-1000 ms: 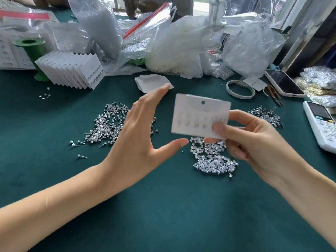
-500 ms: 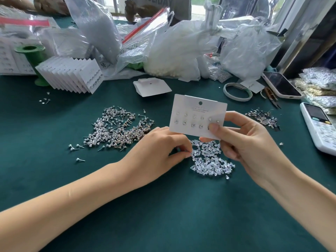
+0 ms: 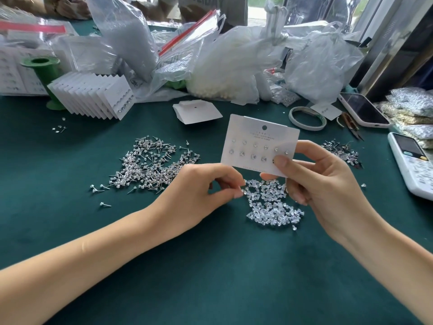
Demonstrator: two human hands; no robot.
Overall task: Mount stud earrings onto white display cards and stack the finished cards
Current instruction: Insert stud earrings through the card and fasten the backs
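My right hand [image 3: 328, 188] holds a white display card [image 3: 255, 141] upright by its lower right corner, thumb on the front. Two rows of stud earrings show on the card's face. My left hand [image 3: 201, 191] rests low on the green cloth, thumb and fingertips pinched together at the left edge of the pile of clear earring backs [image 3: 274, 209]; the back between them is too small to see clearly. A large heap of loose studs [image 3: 152, 165] lies left of the hands. Finished cards [image 3: 93, 97] stand fanned at the back left.
Blank cards [image 3: 196, 111] lie behind the held card. A tape roll [image 3: 307, 118], scissors [image 3: 351, 127], phone [image 3: 363, 109], white handset [image 3: 412, 160] and a small stud pile [image 3: 342, 151] sit at right. Plastic bags [image 3: 234, 66] and a green spool [image 3: 43, 73] crowd the back.
My left hand dropped from open beside the card to the pile of backs and closed its fingertips. The card now faces me with its studs showing.
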